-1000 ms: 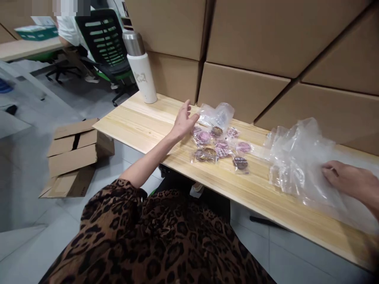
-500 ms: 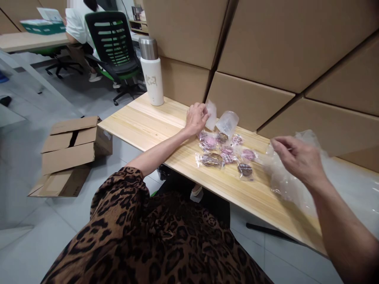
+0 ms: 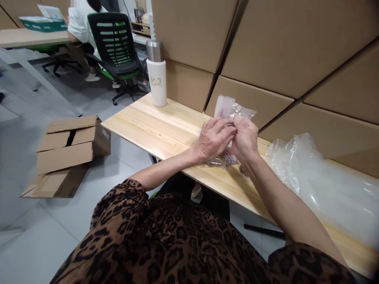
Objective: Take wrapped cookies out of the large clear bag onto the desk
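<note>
My left hand (image 3: pixel 213 139) and my right hand (image 3: pixel 245 135) meet over the wooden table, both with fingers closed. A small crinkled clear plastic bag (image 3: pixel 244 112) sticks up from between them, pinched in the fingers. Beside it, above my left fingers, stands a pale frosted plastic piece (image 3: pixel 224 105); whether it is held or only behind the hand, I cannot tell. Several wrapped snack packets (image 3: pixel 218 161) lie under the hands, mostly hidden. The frosted cup-like container seen before is out of sight behind the hands.
A large clear plastic bag (image 3: pixel 296 161) spreads over the table's right side. At the far left end stands a white thermos (image 3: pixel 158 81). Stacked cartons (image 3: pixel 266 39) wall the back edge. An open cardboard box (image 3: pixel 66 146) lies on the floor; a person (image 3: pixel 79 27) sits beyond.
My right hand has left the large bag and moved left to my left hand. My left hand has shifted right and nearer. Clear plastic now shows between them, and the packets are largely covered.
</note>
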Demonstrator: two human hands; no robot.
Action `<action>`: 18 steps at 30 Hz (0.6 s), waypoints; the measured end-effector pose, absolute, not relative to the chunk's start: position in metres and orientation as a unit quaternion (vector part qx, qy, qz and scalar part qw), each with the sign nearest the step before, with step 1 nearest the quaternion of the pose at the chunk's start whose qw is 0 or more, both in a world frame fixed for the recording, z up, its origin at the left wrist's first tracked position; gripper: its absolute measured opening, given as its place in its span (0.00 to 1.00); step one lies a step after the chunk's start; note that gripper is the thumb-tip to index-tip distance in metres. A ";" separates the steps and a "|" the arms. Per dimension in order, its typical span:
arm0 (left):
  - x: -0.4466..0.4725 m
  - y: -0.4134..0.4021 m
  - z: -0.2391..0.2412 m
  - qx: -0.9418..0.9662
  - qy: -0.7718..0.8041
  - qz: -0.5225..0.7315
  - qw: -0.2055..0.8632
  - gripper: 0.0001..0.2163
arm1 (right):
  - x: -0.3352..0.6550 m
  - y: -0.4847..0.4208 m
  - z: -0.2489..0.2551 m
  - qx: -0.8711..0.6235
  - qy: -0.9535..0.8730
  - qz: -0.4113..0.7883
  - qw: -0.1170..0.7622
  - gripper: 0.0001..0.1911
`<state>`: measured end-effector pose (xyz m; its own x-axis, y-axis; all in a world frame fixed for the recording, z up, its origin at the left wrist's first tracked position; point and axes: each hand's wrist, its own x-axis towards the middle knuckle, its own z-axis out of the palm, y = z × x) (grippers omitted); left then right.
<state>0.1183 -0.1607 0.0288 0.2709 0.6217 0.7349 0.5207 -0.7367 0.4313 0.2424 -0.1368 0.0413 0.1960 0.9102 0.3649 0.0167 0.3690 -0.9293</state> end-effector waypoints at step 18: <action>0.066 -0.131 -0.004 0.495 0.520 0.574 0.394 0.40 | 0.249 -0.155 0.219 -0.574 -0.762 -0.191 0.231 0.21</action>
